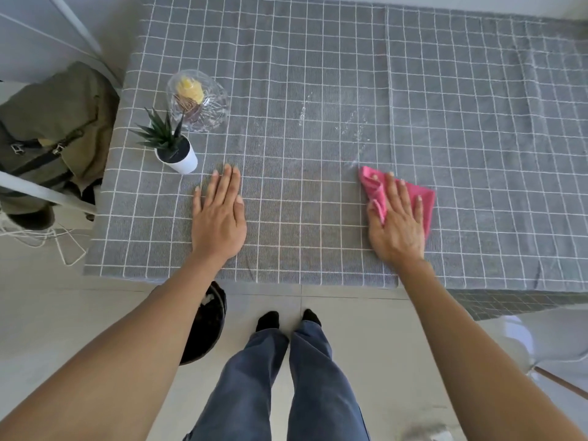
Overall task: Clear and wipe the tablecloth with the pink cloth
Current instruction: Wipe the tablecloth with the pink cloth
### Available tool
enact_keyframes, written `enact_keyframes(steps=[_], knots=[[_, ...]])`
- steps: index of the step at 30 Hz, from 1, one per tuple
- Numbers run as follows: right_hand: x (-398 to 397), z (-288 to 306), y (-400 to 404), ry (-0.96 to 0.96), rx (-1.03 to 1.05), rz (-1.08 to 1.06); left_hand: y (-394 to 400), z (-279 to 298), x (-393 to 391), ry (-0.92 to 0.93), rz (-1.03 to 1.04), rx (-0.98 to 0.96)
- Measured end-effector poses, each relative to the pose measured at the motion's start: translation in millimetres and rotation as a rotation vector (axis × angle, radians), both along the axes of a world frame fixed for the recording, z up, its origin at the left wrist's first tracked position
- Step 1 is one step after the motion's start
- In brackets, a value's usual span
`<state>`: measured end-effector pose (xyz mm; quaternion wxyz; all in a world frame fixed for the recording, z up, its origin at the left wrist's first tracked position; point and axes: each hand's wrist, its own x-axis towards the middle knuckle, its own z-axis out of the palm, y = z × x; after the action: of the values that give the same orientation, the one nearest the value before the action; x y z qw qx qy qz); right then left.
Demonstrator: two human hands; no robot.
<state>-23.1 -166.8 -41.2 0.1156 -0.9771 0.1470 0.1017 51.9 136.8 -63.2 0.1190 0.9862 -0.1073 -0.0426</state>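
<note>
Both hands lay flat: left hand (219,214) on the tablecloth (318,90), right hand (396,224) pressing the pink cloth (424,194); white smears (353,122) remained unwiped.

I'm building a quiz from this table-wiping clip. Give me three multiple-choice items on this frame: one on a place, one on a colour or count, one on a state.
1. Where does the small potted plant stand?
A. Near the tablecloth's left edge, beside the glass dish
B. Under the right hand
C. On the floor

2. What colour is the cloth?
A. Blue
B. Pink
C. Yellow

3. How is the left hand placed?
A. Curled round the plant pot
B. Lifted off the table
C. Flat on the tablecloth, fingers straight

Answers: 1 A, the white pot sits just in front of the glass dish at the left. 2 B, the cloth under the right hand is plainly pink. 3 C, the palm lies down on the grid fabric, holding nothing.
</note>
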Motion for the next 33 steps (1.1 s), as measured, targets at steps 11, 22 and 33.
enact_keyframes(steps=[11,22,33], knots=[[12,3,58,0.02,0.06,0.006,-1,0,1,0.01,0.009,0.008],[22,-5,127,-0.066,0.099,0.272,-2,1,0,0.002,0.011,0.01],[7,-6,11,0.018,0.0,0.024,2,-2,1,-0.007,0.004,0.011]])
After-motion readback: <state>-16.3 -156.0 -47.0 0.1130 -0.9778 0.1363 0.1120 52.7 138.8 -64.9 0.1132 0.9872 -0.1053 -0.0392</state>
